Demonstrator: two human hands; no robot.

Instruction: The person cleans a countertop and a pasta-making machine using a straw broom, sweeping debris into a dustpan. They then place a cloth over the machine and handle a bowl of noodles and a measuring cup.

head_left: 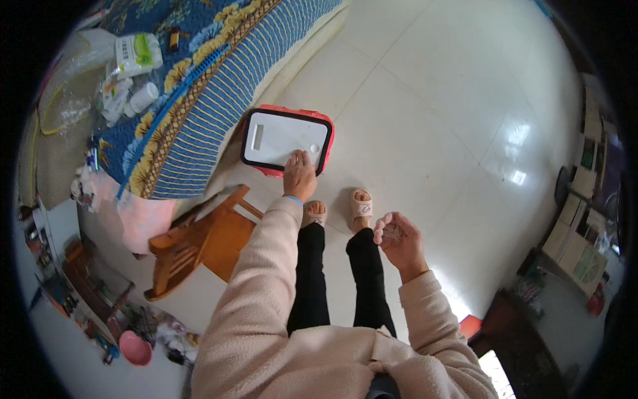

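In front of my feet stands a trash bin with a white lid (281, 134) framed in black. A red plastic bag (326, 119) sticks out around its rim. My left hand (300, 177) reaches down to the lid's near edge, its fingertips lying on the white surface by a small round mark. To the right, my right hand (401, 242) is raised with the palm up and the fingers curled. Small pale scraps lie in its palm; what they are is too small to tell.
A bed with a blue patterned cover (219, 134) borders the bin on the left. On it lie a long blue plastic strip (169, 109), a white bottle (142, 99) and a tissue pack (138, 54). A wooden chair (224, 244) stands by my left arm. Cardboard boxes (568, 224) line the right side.
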